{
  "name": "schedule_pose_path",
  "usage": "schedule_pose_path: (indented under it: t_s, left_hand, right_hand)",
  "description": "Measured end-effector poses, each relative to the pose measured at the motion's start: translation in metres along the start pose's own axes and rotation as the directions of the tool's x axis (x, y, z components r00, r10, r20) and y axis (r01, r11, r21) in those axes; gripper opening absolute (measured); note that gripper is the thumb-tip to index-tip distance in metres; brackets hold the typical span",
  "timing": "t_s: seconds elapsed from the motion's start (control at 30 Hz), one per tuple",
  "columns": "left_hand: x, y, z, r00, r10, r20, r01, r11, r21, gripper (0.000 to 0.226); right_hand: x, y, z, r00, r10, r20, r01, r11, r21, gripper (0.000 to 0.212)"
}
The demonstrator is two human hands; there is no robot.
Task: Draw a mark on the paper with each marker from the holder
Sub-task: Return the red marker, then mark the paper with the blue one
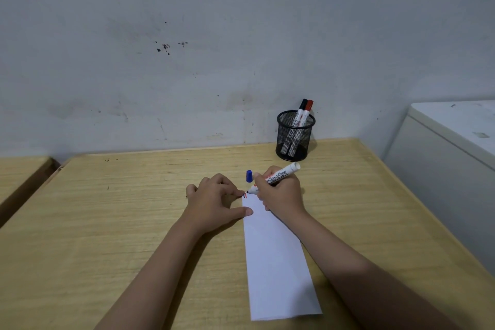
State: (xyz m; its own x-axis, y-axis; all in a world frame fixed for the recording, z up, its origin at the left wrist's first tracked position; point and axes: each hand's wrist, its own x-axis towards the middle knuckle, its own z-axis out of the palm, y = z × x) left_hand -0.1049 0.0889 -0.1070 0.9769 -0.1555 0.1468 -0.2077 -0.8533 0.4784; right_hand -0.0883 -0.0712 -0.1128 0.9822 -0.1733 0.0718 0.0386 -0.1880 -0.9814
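A long white strip of paper (276, 262) lies on the wooden table. My right hand (281, 194) grips an uncapped blue whiteboard marker (281, 175), its tip touching the paper's far left corner beside small red and dark marks (245, 196). The marker's blue cap (249, 176) stands on the table just beyond my hands. My left hand (214, 201) rests flat at the paper's left edge, fingertips pressing its corner. A black mesh holder (294, 139) at the back holds a black-capped marker (302, 106) and a red-capped marker (309, 107).
The wooden table (120, 222) meets a stained white wall at the back. A white cabinet (450, 158) stands close to the table's right edge. Another wooden surface (21, 177) sits to the left across a gap.
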Motion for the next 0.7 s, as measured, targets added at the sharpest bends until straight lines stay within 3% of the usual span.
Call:
schedule_pose_path:
  t_s: [0.3,0.53,0.7]
  left_hand:
    - [-0.001,0.002,-0.001,1.000,-0.002,0.001,0.002,1.000,0.014,0.046]
    - [0.003,0.000,-0.004,0.998,-0.016,0.053,0.017,1.000,-0.013,0.041]
    - [0.022,0.013,-0.005,0.997,-0.073,0.007,0.073,0.983,-0.168,0.026]
  right_hand:
    - [-0.003,0.000,-0.003,0.999,-0.031,-0.017,0.030,0.998,-0.054,0.025]
    - [-0.002,-0.005,-0.005,0.989,0.071,-0.127,-0.042,0.975,0.220,0.022]
    - [0.002,-0.006,-0.005,0.982,0.137,-0.133,-0.082,0.932,0.354,0.011]
